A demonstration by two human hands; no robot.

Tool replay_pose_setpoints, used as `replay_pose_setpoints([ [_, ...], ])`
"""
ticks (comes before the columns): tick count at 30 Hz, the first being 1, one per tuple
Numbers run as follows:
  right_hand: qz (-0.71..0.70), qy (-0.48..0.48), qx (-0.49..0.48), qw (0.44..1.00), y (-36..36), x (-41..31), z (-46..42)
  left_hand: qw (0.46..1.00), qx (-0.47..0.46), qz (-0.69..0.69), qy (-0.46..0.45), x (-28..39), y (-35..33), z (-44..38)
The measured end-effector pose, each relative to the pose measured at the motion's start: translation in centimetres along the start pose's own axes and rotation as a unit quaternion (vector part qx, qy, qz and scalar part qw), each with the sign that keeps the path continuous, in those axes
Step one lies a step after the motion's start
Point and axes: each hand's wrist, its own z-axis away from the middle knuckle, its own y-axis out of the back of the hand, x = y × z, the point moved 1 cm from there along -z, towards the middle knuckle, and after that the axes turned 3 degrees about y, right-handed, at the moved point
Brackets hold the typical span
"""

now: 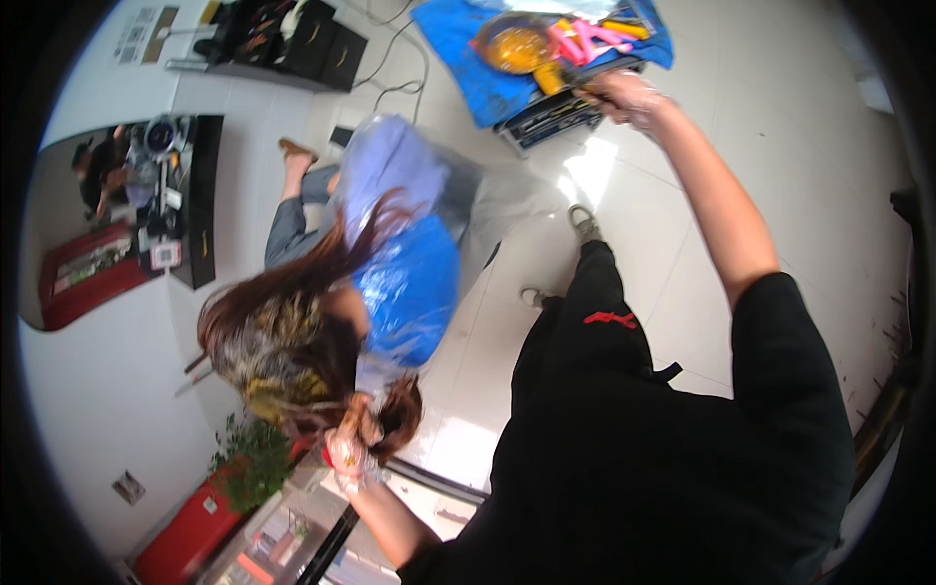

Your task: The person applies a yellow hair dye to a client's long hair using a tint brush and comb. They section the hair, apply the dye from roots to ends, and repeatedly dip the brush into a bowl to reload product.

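Observation:
My left hand (352, 446), in a clear plastic glove, grips a bunched hank of reddish-brown hair (401, 420) at the back of a seated person's head (285, 344). Yellowish paste coats parts of the hair near the scalp. My right hand (625, 96), gloved too, reaches out to a trolley (548, 121) and holds what looks like a dark-handled tint brush (578, 86), blurred. Beside it a bowl (518, 50) contains orange-yellow paste. Pink and yellow hair clips (592, 38) lie next to the bowl.
A blue cloth (468, 73) covers the trolley top. The seated person wears a blue and clear plastic cape (409, 292). Cables (409, 84) trail over the tiled floor (687, 190). Left are a mirror (66, 219) and black drawers (314, 51); a leafy plant (252, 461) stands below.

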Motion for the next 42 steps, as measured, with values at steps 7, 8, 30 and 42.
replay_pose_setpoints([
  [7, -0.035, 0.077, -0.153, 0.985, -8.4, 4.7, 10.3, 0.958, -0.045, -0.209, -0.190, 0.6, -2.2, 0.4],
  [8, 0.024, 0.055, -0.127, 0.990, -11.7, 5.4, 12.3, 0.907, -0.015, -0.326, -0.267, 0.2, -1.5, 0.3],
  [30, -0.224, 0.319, -0.161, 0.907, -39.5, 16.1, 16.8, 0.968, 0.163, -0.079, -0.175, -1.0, -4.0, 1.9],
  [42, -0.245, 0.384, -0.185, 0.871, -39.0, 13.8, 16.0, 0.982, 0.110, 0.006, -0.154, -0.5, -2.8, 2.2],
])
